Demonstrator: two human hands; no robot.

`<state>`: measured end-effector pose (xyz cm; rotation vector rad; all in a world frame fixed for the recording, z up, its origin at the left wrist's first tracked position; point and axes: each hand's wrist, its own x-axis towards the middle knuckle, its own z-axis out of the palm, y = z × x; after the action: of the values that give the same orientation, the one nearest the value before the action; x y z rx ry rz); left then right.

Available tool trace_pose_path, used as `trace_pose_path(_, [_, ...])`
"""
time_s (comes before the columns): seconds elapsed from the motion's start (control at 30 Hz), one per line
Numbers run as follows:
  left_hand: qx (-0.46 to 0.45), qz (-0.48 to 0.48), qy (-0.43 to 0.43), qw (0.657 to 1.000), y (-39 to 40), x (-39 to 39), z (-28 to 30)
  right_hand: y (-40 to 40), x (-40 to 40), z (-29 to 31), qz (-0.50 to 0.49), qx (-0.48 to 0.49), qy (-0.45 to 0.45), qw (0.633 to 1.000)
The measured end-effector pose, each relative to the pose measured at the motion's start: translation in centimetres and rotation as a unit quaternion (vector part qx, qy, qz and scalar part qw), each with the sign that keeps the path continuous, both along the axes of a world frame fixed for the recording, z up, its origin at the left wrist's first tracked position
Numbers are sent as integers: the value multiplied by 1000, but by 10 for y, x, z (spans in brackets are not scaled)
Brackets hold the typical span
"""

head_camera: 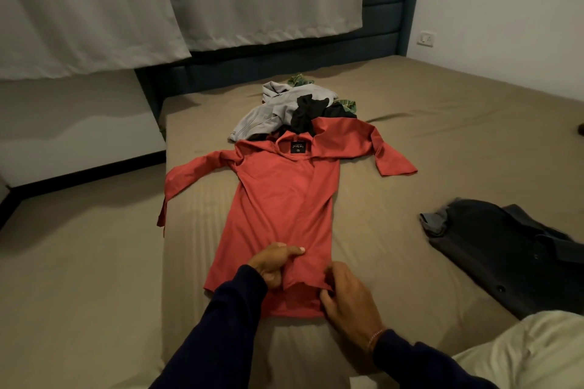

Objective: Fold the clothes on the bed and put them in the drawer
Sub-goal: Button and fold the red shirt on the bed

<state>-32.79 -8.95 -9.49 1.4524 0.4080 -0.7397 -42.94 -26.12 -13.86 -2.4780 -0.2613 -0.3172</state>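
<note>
A red long-sleeved shirt (278,208) lies spread lengthwise on the bed (395,148), collar away from the person and hem at the near edge, its label showing at the neck. One sleeve trails off the bed's left side; the other lies bent on the far right, beside the collar. The left hand (273,264) rests on the lower part of the shirt with its fingers curled into a fold of cloth and the thumb stretched out along the fabric. The right hand (346,292) pinches the hem at the shirt's right corner, fingers curled around the edge. This looks like the laying-out step of the fold: the lower hem is being tugged straight before any fold is made. Next would likely come smoothing the body, then bringing the sleeves inward, which calls for reaching up toward the shoulders. Beyond the collar, touching it, sits a pile of clothes (294,107) not yet folded, grey, black and green pieces mixed together. A dark shirt (505,249) lies well apart on the right of the bed. No drawer is in view.
</note>
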Motion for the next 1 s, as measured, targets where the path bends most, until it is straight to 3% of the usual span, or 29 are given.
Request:
trace_pose_path(0.13, [61,6,-40,997,6,26,-48,-3,-1,2,36,-7,-2,999])
trace_pose_path(0.2, [41,28,-40,998,8,25,-52,-6,-3,4,52,-47,-11,997])
trace_pose_path(0.3, [-4,40,-47,998,1,-5,-11,-9,-6,6,59,-122,-45,990])
trace_pose_path(0.4, [7,18,-36,999,-3,-17,-6,-5,-10,7,59,-265,-48,961])
trace_pose_path(0.53, [24,-28,-21,999,1,-20,-11,0,-8,12,87,-297,-14,951])
trace_pose_path(0.67, [201,-104,-41,973,8,-13,-5,-4,0,19,128,-146,133,972])
trace_pose_path(0.8, [325,-154,-89,929,12,-9,0,-7,12,20,-46,43,183,981])
trace_pose_path(0.9, [346,-194,-88,914,11,-9,7,-1,19,33,-102,253,330,904])
trace_pose_path(1.0, [316,-236,-68,916,14,-7,10,8,20,41,-65,367,401,837])
